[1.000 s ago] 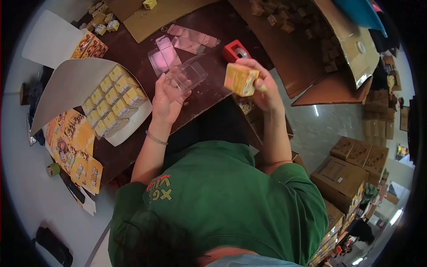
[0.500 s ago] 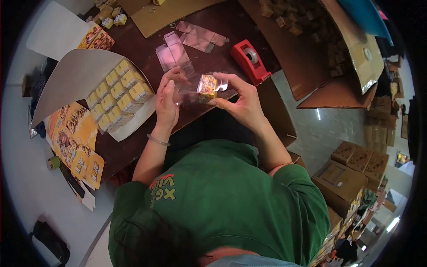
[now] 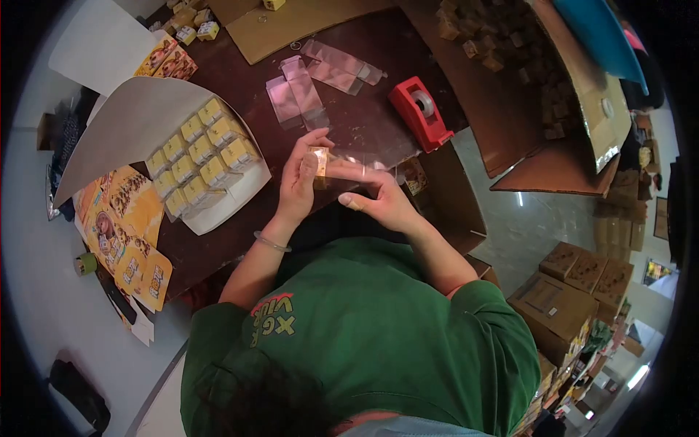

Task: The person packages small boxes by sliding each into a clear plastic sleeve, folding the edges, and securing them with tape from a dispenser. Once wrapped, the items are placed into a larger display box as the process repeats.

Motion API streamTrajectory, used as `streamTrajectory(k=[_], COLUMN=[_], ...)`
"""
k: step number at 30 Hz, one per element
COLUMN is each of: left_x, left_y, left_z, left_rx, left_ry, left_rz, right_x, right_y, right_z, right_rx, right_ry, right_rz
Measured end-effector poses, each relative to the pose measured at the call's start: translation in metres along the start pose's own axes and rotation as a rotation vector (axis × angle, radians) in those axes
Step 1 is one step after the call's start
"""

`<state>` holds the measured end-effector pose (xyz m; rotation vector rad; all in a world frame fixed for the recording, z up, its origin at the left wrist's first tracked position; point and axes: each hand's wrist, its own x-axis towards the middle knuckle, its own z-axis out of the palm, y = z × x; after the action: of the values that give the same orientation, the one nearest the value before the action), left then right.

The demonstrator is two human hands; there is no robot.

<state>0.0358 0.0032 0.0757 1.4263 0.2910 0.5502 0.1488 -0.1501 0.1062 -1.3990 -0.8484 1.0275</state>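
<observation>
My left hand (image 3: 297, 182) is closed round a small yellow box (image 3: 319, 159) with a printed front, at the table's near edge. Clear plastic (image 3: 360, 162) shines beside the box; its exact outline is hard to make out. My right hand (image 3: 386, 204) has its fingers stretched toward the box, against or behind the plastic, with the thumb held apart. Beyond the hands lie flattened clear plastic boxes (image 3: 293, 95). To the left, a white tray (image 3: 262, 171) holds rows of yellow boxes (image 3: 193, 149) in clear cases.
A red tape dispenser (image 3: 419, 113) stands on the dark table (image 3: 357, 120). At right, an open carton (image 3: 502, 138) holds many small boxes. Printed orange card sheets (image 3: 120, 226) lie at left. Stacked cartons (image 3: 557, 302) stand on the floor at right.
The yellow box has passed from my right hand to my left hand. My right thumb has come off it, and those fingers now stretch out leftward along the plastic.
</observation>
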Motion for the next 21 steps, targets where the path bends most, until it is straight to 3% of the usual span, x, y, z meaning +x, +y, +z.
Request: streamTrajectory(k=[1,3,4,6,9,10,11,13,14,15,17,18,21], left_x=[-0.003,-0.015,-0.016,-0.015,0.005,0.007,0.01,0.013,0.013,0.011,0.008,0.006,0.01], left_y=[-0.004,-0.005,-0.007,0.001,0.006,0.0,-0.006,-0.039,-0.048,-0.056,-0.071,-0.071,-0.063], left_z=[0.007,0.012,0.013,-0.004,-0.032,-0.032,-0.031,-0.023,-0.022,-0.021,-0.016,-0.013,-0.013], left_rx=[0.071,-0.006,-0.189,-0.395,-0.292,-0.403,-0.314,-0.122,0.027,0.175,0.191,0.402,0.468], left_ry=[0.013,0.011,-0.036,-0.229,-0.639,-0.551,-0.392,-0.037,0.037,0.113,0.139,0.156,0.136], left_rz=[0.093,0.008,-0.014,-0.224,-0.53,-0.48,-0.377,-0.158,-0.146,-0.131,-0.134,-0.052,-0.055], right_x=[-0.001,0.004,0.008,0.018,0.041,0.056,0.075,0.124,0.156,0.192,0.279,0.319,0.403], right_y=[-0.002,0.0,-0.013,-0.027,-0.057,-0.063,-0.065,-0.076,-0.07,-0.072,-0.018,0.003,0.02], right_z=[-0.003,-0.021,-0.031,-0.046,-0.046,-0.049,-0.054,-0.066,-0.071,-0.077,-0.092,-0.093,-0.07], right_rx=[-0.07,-0.011,-0.025,-0.18,-0.305,-0.336,-0.375,-0.458,-0.352,-0.492,-0.663,-0.735,-0.969], right_ry=[-0.007,-0.07,-0.14,-0.342,-0.656,-0.748,-0.727,-0.493,-0.318,-0.206,0.054,0.134,0.395], right_rz=[0.022,0.066,0.042,-0.098,-0.15,-0.208,-0.27,-0.262,-0.144,-0.243,-0.308,-0.303,-0.32])
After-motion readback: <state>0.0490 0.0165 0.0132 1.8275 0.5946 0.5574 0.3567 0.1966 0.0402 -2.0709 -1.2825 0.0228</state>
